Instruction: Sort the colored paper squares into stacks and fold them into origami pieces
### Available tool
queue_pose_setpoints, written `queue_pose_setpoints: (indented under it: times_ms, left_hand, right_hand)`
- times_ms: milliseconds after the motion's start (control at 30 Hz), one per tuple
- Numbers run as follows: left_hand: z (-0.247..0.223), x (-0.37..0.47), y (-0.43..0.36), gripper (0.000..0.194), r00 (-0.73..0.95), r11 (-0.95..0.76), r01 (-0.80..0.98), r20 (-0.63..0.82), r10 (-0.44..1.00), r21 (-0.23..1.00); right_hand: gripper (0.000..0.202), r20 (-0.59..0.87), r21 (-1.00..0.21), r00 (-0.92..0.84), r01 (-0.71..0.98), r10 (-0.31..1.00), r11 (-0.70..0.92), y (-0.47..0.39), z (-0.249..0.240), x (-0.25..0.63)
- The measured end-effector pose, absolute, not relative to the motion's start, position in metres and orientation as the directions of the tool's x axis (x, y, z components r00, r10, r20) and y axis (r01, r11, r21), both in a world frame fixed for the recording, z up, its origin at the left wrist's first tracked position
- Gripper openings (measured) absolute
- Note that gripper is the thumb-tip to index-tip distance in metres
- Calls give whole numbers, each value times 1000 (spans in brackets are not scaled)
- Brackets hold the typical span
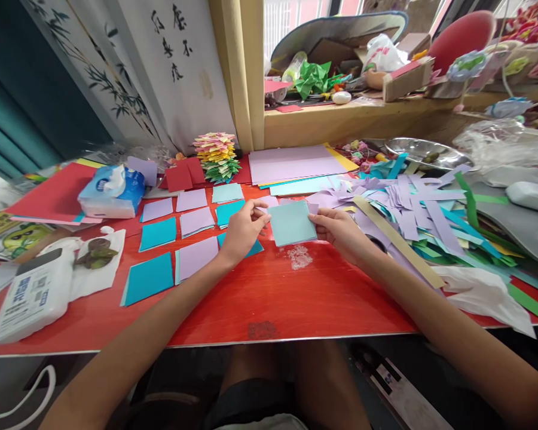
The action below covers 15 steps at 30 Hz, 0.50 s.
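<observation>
A pale green square of paper (291, 223) is held up over the red table, with purple paper showing behind its upper corners. My left hand (247, 228) pinches its upper left side between thumb and fingers. At its right edge my right hand (336, 227) pinches it too, near a purple corner. To the left lie rows of square paper stacks, among them a blue stack (149, 279), a purple stack (197, 258) and a pale green stack (227, 193). My left forearm passes close to the nearer stacks, and my left hand partly hides a blue one.
Paper strips (412, 209) are heaped at the right beside a metal bowl (429, 153). A tissue pack (112, 191), a white box (33, 295) and a folded paper model (216, 156) stand left. Large purple sheets (296, 164) lie at the back.
</observation>
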<state>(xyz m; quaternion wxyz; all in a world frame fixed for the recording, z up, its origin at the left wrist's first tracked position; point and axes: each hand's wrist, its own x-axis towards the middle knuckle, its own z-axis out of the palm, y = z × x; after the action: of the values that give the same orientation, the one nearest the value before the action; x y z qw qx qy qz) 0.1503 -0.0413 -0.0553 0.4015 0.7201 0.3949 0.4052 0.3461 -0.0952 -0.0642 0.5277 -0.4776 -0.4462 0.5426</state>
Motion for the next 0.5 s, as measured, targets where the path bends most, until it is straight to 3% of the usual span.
queue_pose_setpoints:
  times_ms: [500]
  left_hand:
    - [-59,152,-40,16,354,-425,275,320,879,862]
  right_hand:
    - [15,-28,-998,53,-59,998,-25,-95,-64,345]
